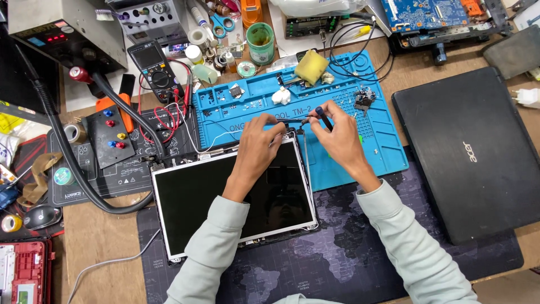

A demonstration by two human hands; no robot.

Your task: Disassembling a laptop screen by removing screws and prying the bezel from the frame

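A bare laptop screen panel (214,197) with a silver frame lies tilted on a dark desk mat. My left hand (256,146) rests at the panel's top right corner, fingers pinched on a thin dark wire or hinge part there. My right hand (337,135) holds a small dark-handled screwdriver (322,114), its tip pointing left toward that same corner. Both hands meet over the lower edge of a blue silicone repair mat (382,141) that carries small screws and parts.
A closed black laptop (478,152) lies to the right. A multimeter (153,67), a black flexible hose (73,163), a green cup (260,42), a yellow sponge (311,66) and a blue circuit board (427,14) crowd the back of the bench.
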